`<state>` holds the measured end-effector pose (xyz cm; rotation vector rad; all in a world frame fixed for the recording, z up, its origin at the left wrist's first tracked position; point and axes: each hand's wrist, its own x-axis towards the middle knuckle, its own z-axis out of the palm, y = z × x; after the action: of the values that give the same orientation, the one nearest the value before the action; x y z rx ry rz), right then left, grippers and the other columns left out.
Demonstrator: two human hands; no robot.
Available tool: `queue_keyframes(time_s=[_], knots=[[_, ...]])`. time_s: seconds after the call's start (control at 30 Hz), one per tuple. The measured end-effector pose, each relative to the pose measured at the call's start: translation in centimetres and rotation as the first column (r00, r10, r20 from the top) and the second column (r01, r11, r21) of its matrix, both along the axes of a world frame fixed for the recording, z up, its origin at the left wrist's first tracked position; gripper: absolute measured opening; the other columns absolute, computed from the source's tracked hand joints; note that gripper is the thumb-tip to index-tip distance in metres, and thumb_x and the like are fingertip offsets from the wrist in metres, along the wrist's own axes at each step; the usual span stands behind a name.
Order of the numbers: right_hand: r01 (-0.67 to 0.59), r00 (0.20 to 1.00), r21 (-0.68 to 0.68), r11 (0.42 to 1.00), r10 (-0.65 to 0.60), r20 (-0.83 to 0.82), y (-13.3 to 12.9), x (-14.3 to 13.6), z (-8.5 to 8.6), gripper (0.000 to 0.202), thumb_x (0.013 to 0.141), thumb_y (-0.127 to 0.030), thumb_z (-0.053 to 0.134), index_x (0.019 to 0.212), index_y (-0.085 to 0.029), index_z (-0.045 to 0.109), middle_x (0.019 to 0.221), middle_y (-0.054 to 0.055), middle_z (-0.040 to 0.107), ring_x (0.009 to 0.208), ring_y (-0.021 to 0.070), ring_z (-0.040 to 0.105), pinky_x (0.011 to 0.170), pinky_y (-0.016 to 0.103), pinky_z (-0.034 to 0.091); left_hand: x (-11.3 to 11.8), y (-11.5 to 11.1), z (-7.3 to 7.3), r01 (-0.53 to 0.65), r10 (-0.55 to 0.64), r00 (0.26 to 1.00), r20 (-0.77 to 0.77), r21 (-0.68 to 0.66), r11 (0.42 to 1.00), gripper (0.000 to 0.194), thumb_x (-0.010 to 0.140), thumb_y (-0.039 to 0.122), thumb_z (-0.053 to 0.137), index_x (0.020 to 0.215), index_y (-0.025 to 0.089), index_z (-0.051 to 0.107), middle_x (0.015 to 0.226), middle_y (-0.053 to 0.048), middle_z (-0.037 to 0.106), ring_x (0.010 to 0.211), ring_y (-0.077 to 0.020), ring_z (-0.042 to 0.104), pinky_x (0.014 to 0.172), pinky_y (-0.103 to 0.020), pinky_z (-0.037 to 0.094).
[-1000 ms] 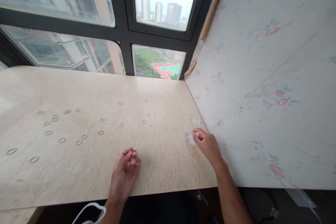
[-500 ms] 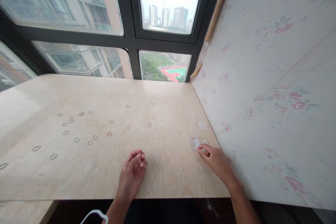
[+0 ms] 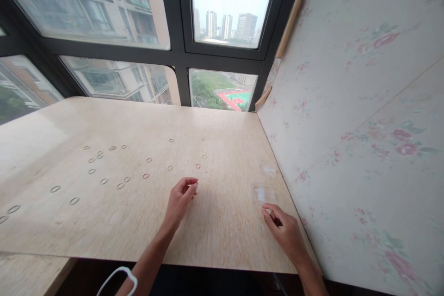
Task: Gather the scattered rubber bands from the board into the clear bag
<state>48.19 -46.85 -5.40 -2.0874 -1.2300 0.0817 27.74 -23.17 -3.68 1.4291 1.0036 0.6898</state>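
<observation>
Several thin rings lie scattered over the left and middle of the beige stone surface (image 3: 222,231); most look greenish, such as the ring (image 3: 74,201) at the left. Just beyond my left hand (image 3: 182,200) lies a red ring (image 3: 198,166). That hand is above the surface, its thumb and fingers pressed together; whatever is between them is too small to make out. My right hand (image 3: 283,227) hovers at the near edge of a clear plastic box (image 3: 262,194), thumb and forefinger slightly apart with nothing visible between them. The box seems to hold something small and reddish.
Another clear plastic piece (image 3: 269,170) lies behind the box, near the flowered wall (image 3: 347,101). A dark-framed window (image 3: 222,56) closes off the back. The surface's near edge runs in front of me. A white loop (image 3: 120,277) hangs at my left forearm.
My left hand has moved forward toward the red ring. My right hand has drawn back a little from the clear box. The whole view has shifted slightly.
</observation>
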Motion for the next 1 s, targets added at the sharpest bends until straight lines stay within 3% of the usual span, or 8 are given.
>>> queue_keyframes(time_s=[0.1,0.17,0.3,0.4,0.6,0.77,0.9,1.0], knots=[[0.002,1.0,0.042,0.999,-0.001,-0.03,-0.3,-0.1,-0.4,0.028,0.09,-0.041,0.047,0.09,-0.02,0.066,0.054,-0.004,0.051,0.048,0.0108,0.049,0.051,0.02,0.042,2.0,3.0,-0.1,0.111,-0.001,0.955,-0.296,0.355,0.928,0.03,0.079,0.026,0.053,0.106,0.015,0.06,0.103,-0.009,0.061,0.067,-0.014,0.057,0.069,-0.03,0.047],[0.022,0.998,0.053,0.998,-0.019,-0.054,-0.2,-0.1,-0.4,0.029,0.09,-0.042,0.048,0.087,-0.019,0.066,0.053,-0.004,0.049,0.047,0.0107,0.05,0.05,0.019,0.042,3.2,4.5,-0.2,0.217,0.043,0.876,-0.481,0.471,0.855,0.036,0.08,0.023,0.052,0.114,0.015,0.058,0.113,-0.012,0.057,0.071,-0.0148,0.059,0.074,-0.031,0.046],[0.031,0.998,0.047,0.998,-0.029,-0.061,0.2,0.1,-0.3,0.03,0.089,-0.043,0.048,0.086,-0.019,0.067,0.054,-0.004,0.051,0.048,0.0107,0.051,0.05,0.019,0.042,4.6,6.2,-0.1,0.358,0.092,0.734,-0.673,0.499,0.789,0.026,0.088,0.026,0.047,0.107,0.016,0.062,0.112,-0.012,0.057,0.086,-0.0197,0.061,0.072,-0.029,0.043],[0.024,0.999,0.039,0.999,-0.022,-0.043,0.3,0.1,-0.4,0.031,0.089,-0.043,0.047,0.086,-0.019,0.067,0.053,-0.003,0.052,0.047,0.011,0.051,0.05,0.019,0.042,5.0,6.6,-0.2,0.388,0.103,0.708,-0.699,0.506,0.77,0.021,0.091,0.025,0.045,0.091,0.018,0.064,0.099,-0.008,0.06,0.081,-0.019,0.061,0.066,-0.028,0.041],[0.013,0.999,0.044,0.999,-0.011,-0.043,0.3,0.1,-0.3,0.032,0.089,-0.042,0.046,0.086,-0.019,0.067,0.053,-0.003,0.053,0.047,0.0112,0.052,0.05,0.019,0.042,5.1,7.0,-0.5,0.461,0.084,0.677,-0.732,0.51,0.726,0.018,0.091,0.019,0.042,0.085,0.017,0.058,0.093,-0.008,0.06,0.075,-0.0177,0.058,0.059,-0.027,0.035],[0.011,0.999,0.053,0.999,-0.008,-0.051,0.4,0.0,-0.1,0.031,0.09,-0.041,0.046,0.087,-0.018,0.067,0.053,-0.003,0.054,0.047,0.011,0.052,0.05,0.019,0.042,6.3,4.9,0.1,0.453,-0.038,0.778,-0.627,0.518,0.726,0.015,0.09,0.014,0.039,0.086,0.017,0.053,0.089,-0.007,0.06,0.074,-0.0165,0.055,0.061,-0.027,0.035],[0.017,0.998,0.062,0.998,-0.013,-0.059,0.4,0.0,-0.2,0.029,0.09,-0.039,0.047,0.088,-0.018,0.067,0.052,-0.003,0.054,0.047,0.0103,0.051,0.05,0.019,0.041,8.7,0.8,0.8,0.464,-0.227,0.863,-0.452,0.527,0.712,0.013,0.089,0.015,0.042,0.084,0.017,0.053,0.082,-0.005,0.061,0.073,-0.0158,0.054,0.064,-0.027,0.038],[0.02,0.997,0.062,0.998,-0.016,-0.077,0.3,0.0,-0.2,0.029,0.09,-0.039,0.047,0.089,-0.018,0.067,0.053,-0.003,0.054,0.047,0.0103,0.05,0.05,0.019,0.041,10.6,-2.5,1.3,0.487,-0.364,0.873,-0.326,0.521,0.701,0.011,0.088,0.017,0.045,0.085,0.017,0.056,0.085,-0.005,0.063,0.076,-0.0155,0.056,0.068,-0.027,0.041]])
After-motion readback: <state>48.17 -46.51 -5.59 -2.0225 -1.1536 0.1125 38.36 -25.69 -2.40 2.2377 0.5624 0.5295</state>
